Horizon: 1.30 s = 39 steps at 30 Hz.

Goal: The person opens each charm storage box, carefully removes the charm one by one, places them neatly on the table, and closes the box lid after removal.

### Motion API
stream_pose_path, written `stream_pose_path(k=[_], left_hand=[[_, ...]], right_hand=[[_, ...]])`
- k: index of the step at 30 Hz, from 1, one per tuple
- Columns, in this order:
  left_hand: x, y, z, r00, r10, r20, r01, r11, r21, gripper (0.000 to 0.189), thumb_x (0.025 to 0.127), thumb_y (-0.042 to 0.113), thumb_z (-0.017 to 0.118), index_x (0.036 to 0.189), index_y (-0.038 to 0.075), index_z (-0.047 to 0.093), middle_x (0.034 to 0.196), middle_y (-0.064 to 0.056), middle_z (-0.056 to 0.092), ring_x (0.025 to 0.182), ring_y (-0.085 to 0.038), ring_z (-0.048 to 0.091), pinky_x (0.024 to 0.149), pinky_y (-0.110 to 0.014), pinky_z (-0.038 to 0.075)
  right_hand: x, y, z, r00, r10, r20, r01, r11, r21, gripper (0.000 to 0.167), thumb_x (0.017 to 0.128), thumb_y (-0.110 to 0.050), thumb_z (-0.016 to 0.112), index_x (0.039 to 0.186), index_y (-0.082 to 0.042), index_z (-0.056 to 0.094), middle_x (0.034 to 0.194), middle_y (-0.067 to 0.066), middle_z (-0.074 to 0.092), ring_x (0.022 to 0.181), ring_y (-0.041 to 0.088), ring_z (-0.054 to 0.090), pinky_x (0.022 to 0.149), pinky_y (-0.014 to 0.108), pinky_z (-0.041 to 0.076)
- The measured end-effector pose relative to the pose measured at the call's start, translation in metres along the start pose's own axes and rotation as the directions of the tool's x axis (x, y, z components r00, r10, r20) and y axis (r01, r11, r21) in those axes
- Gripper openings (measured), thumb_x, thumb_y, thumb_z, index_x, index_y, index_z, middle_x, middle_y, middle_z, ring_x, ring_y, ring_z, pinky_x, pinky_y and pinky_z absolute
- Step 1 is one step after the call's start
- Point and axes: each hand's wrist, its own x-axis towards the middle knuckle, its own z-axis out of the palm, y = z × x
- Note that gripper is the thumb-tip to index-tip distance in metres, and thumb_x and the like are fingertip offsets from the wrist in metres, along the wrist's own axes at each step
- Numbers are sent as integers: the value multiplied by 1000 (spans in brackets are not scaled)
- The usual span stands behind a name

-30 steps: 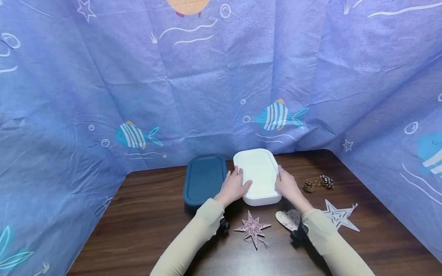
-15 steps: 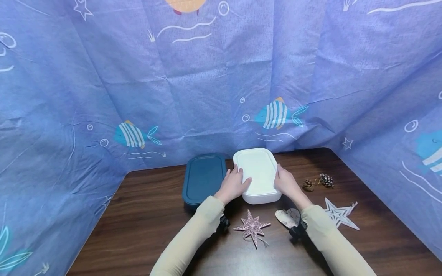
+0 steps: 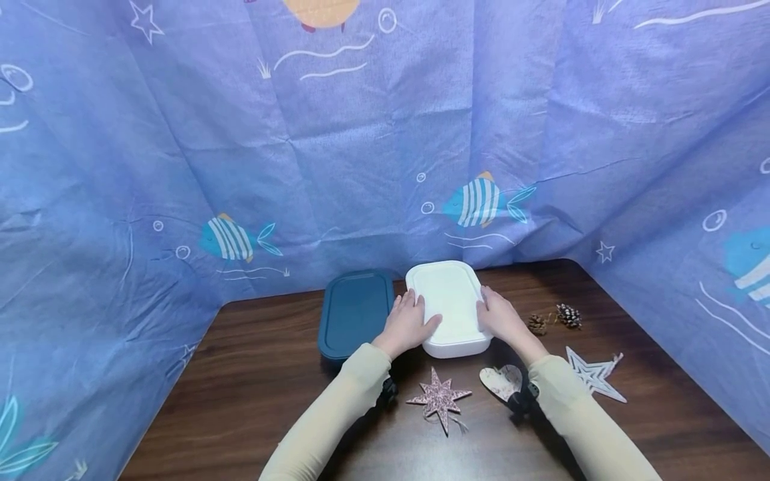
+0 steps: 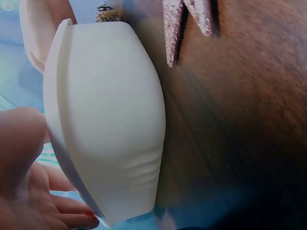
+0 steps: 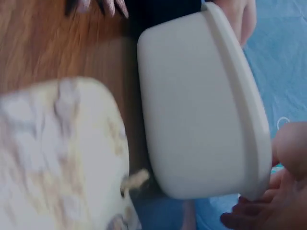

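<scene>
A white lidded box (image 3: pixel 452 304) stands at the back of the table, its side wall (image 4: pixel 110 110) filling the middle of the left wrist view. My left hand (image 3: pixel 409 324) holds its left edge, the thumb lying over the lid and the fingertips at the rim. On the opposite edge my right hand (image 3: pixel 502 317) grips the box, and in the right wrist view its fingers (image 5: pixel 256 206) curl at the rim. A dark blue lidded box (image 3: pixel 356 314) sits just left of the white one. Whatever the white box contains is hidden.
In front of the white box lies a pink glittery star (image 3: pixel 440 399). A heart-shaped ornament (image 3: pixel 504 381) lies near my right wrist, with a white star (image 3: pixel 592 375) and two pine cones (image 3: pixel 568 316) farther right. A blue fish-print cloth (image 3: pixel 361 167) hangs behind the table.
Both hands keep their places on the white box, with only tiny shifts of the right hand. The head view tilts very slightly; the other objects stay put.
</scene>
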Motion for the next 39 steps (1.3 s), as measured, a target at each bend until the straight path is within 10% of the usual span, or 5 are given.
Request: stream_pose_path(k=[12, 23, 39], left_hand=[[1, 8, 12, 999, 50, 3, -50, 998, 43, 82, 104, 63, 31, 157, 0, 31, 160, -25, 29, 150, -34, 25, 123, -46, 17], [2, 9, 15, 999, 51, 16, -52, 993, 110, 74, 107, 55, 29, 153, -2, 39, 159, -23, 32, 151, -32, 24, 123, -41, 16], [5, -2, 11, 992, 118, -47, -119, 992, -27, 60, 107, 39, 42, 145, -7, 48, 154, -23, 41, 148, -34, 30, 122, -44, 20]], right_hand=[[11, 9, 16, 973, -229, 2, 228, 969, -100, 62, 108, -28, 42, 147, 20, 30, 155, 37, 24, 148, 50, 15, 119, 59, 18], [7, 6, 15, 978, -203, 42, 207, 958, -199, 63, 108, -26, 42, 146, 22, 28, 156, 38, 22, 148, 50, 15, 119, 58, 18], [9, -3, 24, 980, -195, 43, 200, 958, -208, 67, 108, -29, 41, 147, 22, 26, 155, 39, 21, 148, 49, 14, 120, 57, 18]])
